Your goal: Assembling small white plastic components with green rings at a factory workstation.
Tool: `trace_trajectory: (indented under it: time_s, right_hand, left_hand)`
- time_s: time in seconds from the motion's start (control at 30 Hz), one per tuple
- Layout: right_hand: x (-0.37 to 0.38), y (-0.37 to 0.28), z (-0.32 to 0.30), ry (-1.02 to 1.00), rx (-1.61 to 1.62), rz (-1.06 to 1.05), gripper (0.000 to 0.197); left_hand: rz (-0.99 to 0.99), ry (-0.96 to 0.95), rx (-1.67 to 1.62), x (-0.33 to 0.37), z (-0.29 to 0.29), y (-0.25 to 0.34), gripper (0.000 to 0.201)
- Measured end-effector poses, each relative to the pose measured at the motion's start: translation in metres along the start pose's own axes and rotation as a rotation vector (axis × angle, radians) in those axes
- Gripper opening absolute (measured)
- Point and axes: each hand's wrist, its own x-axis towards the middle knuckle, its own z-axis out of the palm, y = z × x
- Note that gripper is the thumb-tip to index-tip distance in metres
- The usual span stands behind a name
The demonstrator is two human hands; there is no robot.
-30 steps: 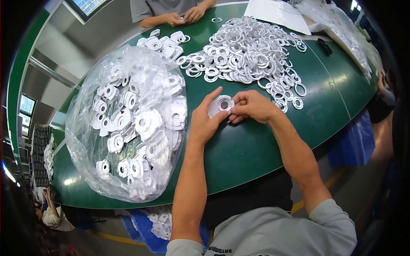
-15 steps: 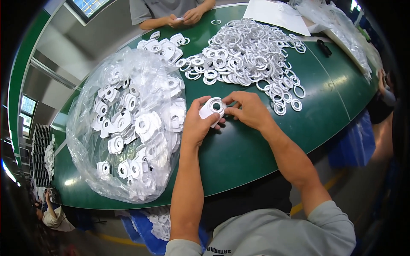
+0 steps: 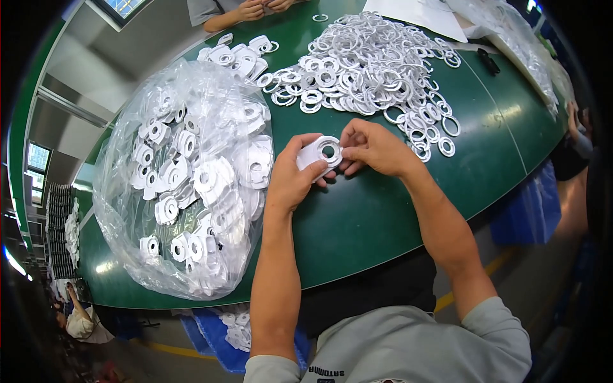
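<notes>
In my left hand (image 3: 290, 175) is a white plastic part (image 3: 309, 154) with a flat tab and a round collar around an open hole. The thumb lies on its near side, the fingers beneath. My right hand (image 3: 378, 148) is closed at the collar's right rim, thumb and forefinger pinched against it; whether a separate ring is between them is hidden. Just left of my hands, a large clear plastic bag (image 3: 121, 246) contains many similar white parts (image 3: 207, 179). Beyond my hands lies a heap of loose white rings (image 3: 357, 70).
More white parts (image 3: 239, 59) lie behind the bag on the green table (image 3: 383, 217). Across it, another person's hands (image 3: 262, 7) are at the edge. A small black object (image 3: 488, 62) and a clear plastic sheet (image 3: 504, 38) are far right. Blue bags (image 3: 527, 207) hang below.
The view has shifted slightly. The white part has turned a little in my left hand, and my right fingers have drawn closer together at its rim.
</notes>
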Motion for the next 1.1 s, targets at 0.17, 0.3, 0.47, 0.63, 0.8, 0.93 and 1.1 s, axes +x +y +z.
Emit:
trace_trajectory:
  time_s: [0.17, 0.3, 0.47, 0.63, 0.8, 0.93, 1.1]
  right_hand:
    - [0.002, 0.004, 0.005, 0.054, 0.075, -0.030, 0.021]
    - [0.003, 0.013, 0.005, 0.086, -0.042, -0.030, 0.024]
    - [0.009, 0.014, 0.018, 0.151, -0.197, -0.075, 0.025]
    - [0.002, 0.023, 0.031, 0.261, -0.739, -0.512, 0.042]
    - [0.000, 0.019, 0.041, 0.335, -0.804, -0.620, 0.034]
    - [0.000, 0.002, 0.041, 0.333, -0.243, -0.361, 0.011]
    - [0.004, 0.009, 0.046, 0.391, -0.595, -0.587, 0.013]
  left_hand:
    - [0.189, 0.108, 0.025, 0.001, 0.008, -0.005, 0.057]
    - [0.101, 0.128, 0.029, -0.001, 0.017, 0.000, 0.056]
    - [0.063, 0.222, 0.084, -0.001, 0.014, -0.002, 0.053]
    - [0.044, 0.164, -0.325, 0.000, 0.006, -0.007, 0.034]
    - [0.035, 0.310, -0.466, 0.002, 0.004, -0.016, 0.023]
    - [0.078, 0.346, -0.403, 0.000, 0.021, -0.006, 0.016]
    - [0.120, 0.432, -0.269, -0.009, 0.024, -0.006, 0.013]
